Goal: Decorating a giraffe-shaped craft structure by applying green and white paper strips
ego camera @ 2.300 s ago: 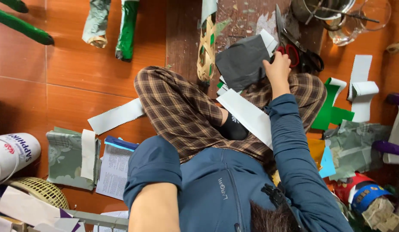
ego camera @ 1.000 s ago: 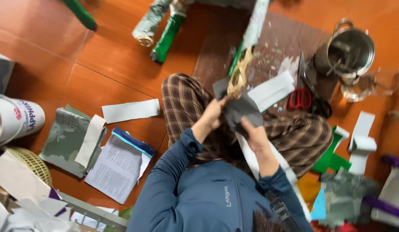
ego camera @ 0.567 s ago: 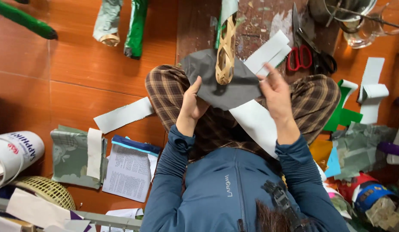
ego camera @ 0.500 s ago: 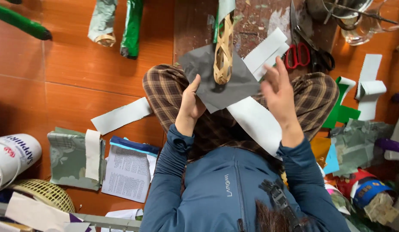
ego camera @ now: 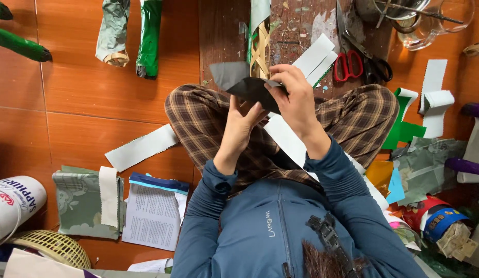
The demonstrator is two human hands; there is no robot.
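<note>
I sit cross-legged on the floor in plaid trousers. Both hands hold a dark grey sheet (ego camera: pixel 239 85) above my lap. My left hand (ego camera: pixel 242 123) supports it from below with the fingers curled up behind it. My right hand (ego camera: pixel 296 95) pinches its upper right edge, folding it over. A long white paper strip (ego camera: pixel 288 141) lies across my lap beneath the hands. Just beyond the sheet stands a woven bamboo piece (ego camera: pixel 260 49) on a worn wooden board (ego camera: pixel 224 31).
Red-handled scissors (ego camera: pixel 350 62) lie on the board with white strips (ego camera: pixel 316 56). A metal pot (ego camera: pixel 389 10) and glass jug sit at the top right. Paper scraps, green rolls (ego camera: pixel 149 36), a printed booklet (ego camera: pixel 154 211), a cylindrical can (ego camera: pixel 12 203) and a basket surround me on the orange floor.
The grey sheet was spread flat between both hands; it is now folded smaller and drawn closer together, with my right hand moved left onto its top edge.
</note>
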